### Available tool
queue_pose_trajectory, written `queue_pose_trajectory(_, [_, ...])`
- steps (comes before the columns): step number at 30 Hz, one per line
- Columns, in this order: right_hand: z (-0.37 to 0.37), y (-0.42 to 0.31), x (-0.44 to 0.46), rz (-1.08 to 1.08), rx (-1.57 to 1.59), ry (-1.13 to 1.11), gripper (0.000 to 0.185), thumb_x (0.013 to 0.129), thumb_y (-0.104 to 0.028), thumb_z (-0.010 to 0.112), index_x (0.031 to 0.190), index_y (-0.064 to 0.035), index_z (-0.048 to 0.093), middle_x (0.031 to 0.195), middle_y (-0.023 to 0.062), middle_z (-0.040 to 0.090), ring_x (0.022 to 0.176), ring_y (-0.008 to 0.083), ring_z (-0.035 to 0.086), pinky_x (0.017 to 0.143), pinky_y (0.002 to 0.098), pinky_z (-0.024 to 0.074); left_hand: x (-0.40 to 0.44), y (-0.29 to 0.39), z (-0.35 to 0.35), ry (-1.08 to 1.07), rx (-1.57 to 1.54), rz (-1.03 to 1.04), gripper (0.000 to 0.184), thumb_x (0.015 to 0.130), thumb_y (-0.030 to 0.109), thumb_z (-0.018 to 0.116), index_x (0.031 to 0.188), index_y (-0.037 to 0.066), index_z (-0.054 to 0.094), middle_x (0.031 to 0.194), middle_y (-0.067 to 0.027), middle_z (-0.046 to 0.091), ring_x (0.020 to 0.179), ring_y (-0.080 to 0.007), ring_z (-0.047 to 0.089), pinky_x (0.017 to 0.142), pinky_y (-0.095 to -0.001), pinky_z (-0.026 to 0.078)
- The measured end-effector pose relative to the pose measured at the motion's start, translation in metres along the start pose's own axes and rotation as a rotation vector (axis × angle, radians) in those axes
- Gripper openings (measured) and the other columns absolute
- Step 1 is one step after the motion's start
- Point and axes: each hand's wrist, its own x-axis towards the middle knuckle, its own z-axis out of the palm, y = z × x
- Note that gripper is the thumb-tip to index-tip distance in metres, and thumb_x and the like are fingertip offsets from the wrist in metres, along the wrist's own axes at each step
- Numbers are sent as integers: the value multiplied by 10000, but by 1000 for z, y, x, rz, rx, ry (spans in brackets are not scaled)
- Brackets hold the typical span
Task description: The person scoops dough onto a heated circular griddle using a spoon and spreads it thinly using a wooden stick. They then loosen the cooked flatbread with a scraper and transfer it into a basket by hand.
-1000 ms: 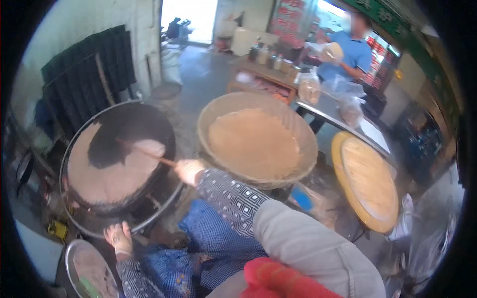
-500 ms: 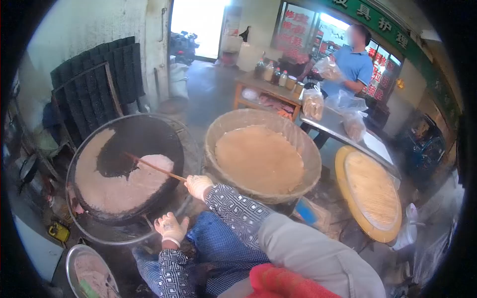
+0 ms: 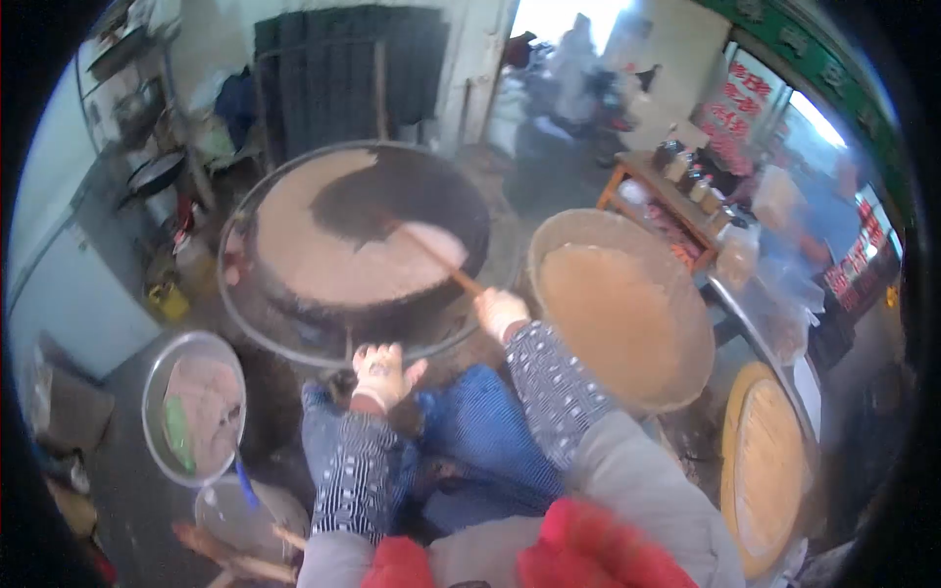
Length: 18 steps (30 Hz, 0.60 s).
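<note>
My right hand, in a pale glove, is closed around the end of a wooden batter-spreading stick. The stick's far end reaches onto a round black griddle. Pinkish-beige batter covers a broad curved band of the griddle, and dark surface shows at its upper middle and right. My left hand, also gloved, is by the griddle's near rim with fingers spread and nothing in it. Whether it touches the rim I cannot tell. To the right of my right hand stands a large basin of tan batter.
At lower left sits a metal bowl of pinkish batter with a green scoop, above a second container. On the right are a round yellow board and a metal table edge. A blurred person stands behind that table.
My view has swung left and down, so the griddle and basin appear farther right and more containers show at lower left. The grip on the stick continues; my left hand stays spread.
</note>
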Motion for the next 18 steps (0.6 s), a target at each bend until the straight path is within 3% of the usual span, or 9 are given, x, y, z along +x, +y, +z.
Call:
queue_pose_trajectory(3, [2, -16, 0, -49, -18, -31, 391, 988, -390, 435, 986, -52, 631, 904, 197, 704, 861, 366, 692, 766, 485, 547, -8, -17, 5, 144, -56, 37, 559, 866, 617, 522, 1047, 110, 675, 967, -145, 678, 1002, -341, 602, 1004, -504, 356])
queue_pose_trajectory(5, [0, -22, -20, -222, -78, 12, 394, 984, -389, 435, 947, -48, 628, 856, 184, 706, 804, 384, 689, 747, 504, 542, -11, -26, 5, 219, -28, 47, 556, 858, 622, 527, 937, 89, 661, 920, -134, 674, 956, -342, 608, 991, -491, 365])
queue_pose_trajectory(6, [8, -14, -15, -227, -83, -84, 400, 985, -381, 431, 914, -45, 635, 854, 183, 706, 797, 380, 689, 745, 499, 545, -12, -32, 11, 256, -15, 50, 552, 864, 616, 524, 906, 83, 662, 898, -133, 672, 946, -337, 608, 988, -488, 367])
queue_pose_trajectory(7, [18, 1, -6, -226, -76, -69, 407, 985, -375, 430, 900, -39, 644, 859, 189, 703, 814, 371, 690, 752, 496, 546, -14, -35, 8, 201, -40, 27, 543, 868, 609, 524, 882, 86, 666, 894, -140, 675, 955, -334, 610, 985, -483, 368])
queue_pose_trajectory(10, [4, 1, 0, -85, -93, 74, 386, 989, -378, 445, 983, -37, 625, 880, 220, 691, 862, 397, 678, 776, 490, 539, -11, -32, -33, -115, 49, -132, 570, 891, 611, 496, 978, 85, 699, 987, -135, 694, 1058, -314, 601, 1064, -453, 314])
queue_pose_trajectory(13, [-15, -38, -20, -107, -37, -30, 383, 987, -389, 448, 947, -41, 605, 860, 238, 682, 862, 416, 670, 780, 501, 531, -7, -19, -58, -296, 208, -116, 612, 878, 628, 505, 1068, 78, 695, 1101, -141, 677, 1157, -309, 564, 1114, -451, 261])
queue_pose_trajectory(14, [-29, -51, -38, -184, -28, -105, 404, 988, -402, 441, 961, -36, 608, 889, 244, 683, 885, 411, 668, 804, 506, 521, 0, -2, -59, -388, 202, -107, 657, 846, 628, 555, 1173, 65, 647, 1235, -155, 621, 1225, -318, 524, 1126, -471, 247])
queue_pose_trajectory(16, [-5, -51, -45, -227, -85, -162, 420, 991, -411, 431, 987, -34, 617, 934, 250, 684, 927, 398, 665, 844, 505, 510, 10, 25, -36, -404, 66, -146, 677, 833, 598, 597, 1245, 61, 591, 1280, -160, 588, 1242, -320, 509, 1121, -489, 256])
queue_pose_trajectory(18, [1, -35, -26, -6, -23, -134, 423, 994, -407, 421, 1029, -34, 619, 980, 244, 685, 965, 391, 659, 872, 502, 501, 17, 34, -26, -338, 46, -126, 676, 810, 563, 647, 1252, 57, 571, 1282, -157, 577, 1262, -328, 487, 1114, -490, 268])
